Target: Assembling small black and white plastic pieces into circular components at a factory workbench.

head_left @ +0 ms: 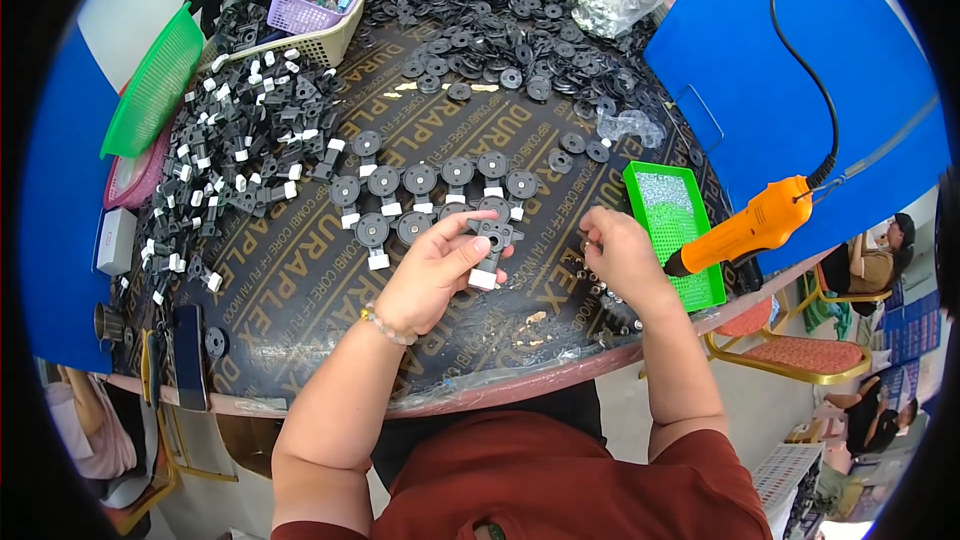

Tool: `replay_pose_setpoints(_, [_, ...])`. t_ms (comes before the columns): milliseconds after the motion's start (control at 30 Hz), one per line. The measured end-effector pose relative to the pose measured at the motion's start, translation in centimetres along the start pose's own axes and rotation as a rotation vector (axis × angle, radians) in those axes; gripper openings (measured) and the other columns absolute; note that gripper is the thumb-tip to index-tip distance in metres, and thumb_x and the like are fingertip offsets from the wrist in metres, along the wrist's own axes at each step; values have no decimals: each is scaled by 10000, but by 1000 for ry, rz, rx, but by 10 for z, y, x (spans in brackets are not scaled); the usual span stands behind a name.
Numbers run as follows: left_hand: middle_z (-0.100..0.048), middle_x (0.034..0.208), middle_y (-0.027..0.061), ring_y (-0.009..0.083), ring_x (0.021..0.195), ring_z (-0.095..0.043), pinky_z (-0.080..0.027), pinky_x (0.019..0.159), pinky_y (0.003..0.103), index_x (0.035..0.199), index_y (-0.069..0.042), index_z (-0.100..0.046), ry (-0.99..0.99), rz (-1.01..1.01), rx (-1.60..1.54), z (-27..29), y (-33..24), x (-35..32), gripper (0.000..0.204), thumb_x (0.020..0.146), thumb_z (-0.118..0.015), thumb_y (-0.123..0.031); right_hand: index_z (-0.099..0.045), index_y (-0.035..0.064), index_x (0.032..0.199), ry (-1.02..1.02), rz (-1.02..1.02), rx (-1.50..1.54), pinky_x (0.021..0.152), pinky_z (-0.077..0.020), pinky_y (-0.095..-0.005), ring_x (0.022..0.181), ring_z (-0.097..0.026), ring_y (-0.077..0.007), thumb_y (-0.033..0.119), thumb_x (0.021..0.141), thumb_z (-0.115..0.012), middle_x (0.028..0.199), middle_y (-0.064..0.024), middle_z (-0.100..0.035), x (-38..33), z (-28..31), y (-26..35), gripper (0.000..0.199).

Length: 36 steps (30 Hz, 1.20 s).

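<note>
The black plastic part (492, 240) sits pinched in your left hand (435, 275) over the table (300, 290), just below 2 rows of similar parts (420, 195). It looks light and stiff; grip its round head. Its stem points toward you, white tip lowest. Your right hand (618, 255) pinches shut on something too small to make out, beside the green tray (700, 240).
</note>
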<state>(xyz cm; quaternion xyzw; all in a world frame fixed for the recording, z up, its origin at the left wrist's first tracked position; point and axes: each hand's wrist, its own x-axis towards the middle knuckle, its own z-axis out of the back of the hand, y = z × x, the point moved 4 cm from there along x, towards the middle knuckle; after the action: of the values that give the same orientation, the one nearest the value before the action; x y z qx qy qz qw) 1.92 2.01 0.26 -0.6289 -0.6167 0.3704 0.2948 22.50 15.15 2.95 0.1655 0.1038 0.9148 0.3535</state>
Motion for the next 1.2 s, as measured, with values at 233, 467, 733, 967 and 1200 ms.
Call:
replay_pose_setpoints(233, [-643,1154,103,206,921,-683,-559,807,312,1348,-40,-491,-4,44,-15,5,9,1,346,1018,-525,-138,-591,34,1021,-60,321,393,768,-535,-344,861,-641,-253,-57,735,-682,912,-101,-628,23,22,90,314])
replay_pose_setpoints(467, [-646,1143,95,187,878,-682,-557,789,311,1327,-48,-510,-23,9,-79,6,6,2,321,1024,-513,-154,-586,35,1008,32,458,364,752,-522,-377,849,-637,-279,-55,757,-677,896,-100,-635,39,16,108,282])
replay_pose_setpoints(733, [-679,1059,132,169,816,-666,-530,715,267,1303,-28,-538,-54,70,-55,5,-3,-1,322,1008,-525,-158,-608,33,941,-272,182,178,760,-515,-431,844,-640,-345,0,832,-623,846,-134,-655,58,28,53,115])
replay_pose_setpoints(967, [-669,1027,111,167,875,-674,-536,643,259,1180,-7,-591,-158,-48,17,14,-5,2,228,970,-563,-89,-647,28,1042,-118,7,-210,824,-541,-464,951,-656,-384,10,856,-523,1006,-198,-667,104,-20,-20,224])
replay_pose_setpoints(1200, [-654,1059,114,164,888,-668,-532,625,258,1142,15,-594,-216,-110,5,18,-12,0,198,966,-569,-71,-684,19,984,84,125,-316,864,-540,-431,971,-648,-390,-18,804,-577,1004,-212,-666,121,-52,-23,213])
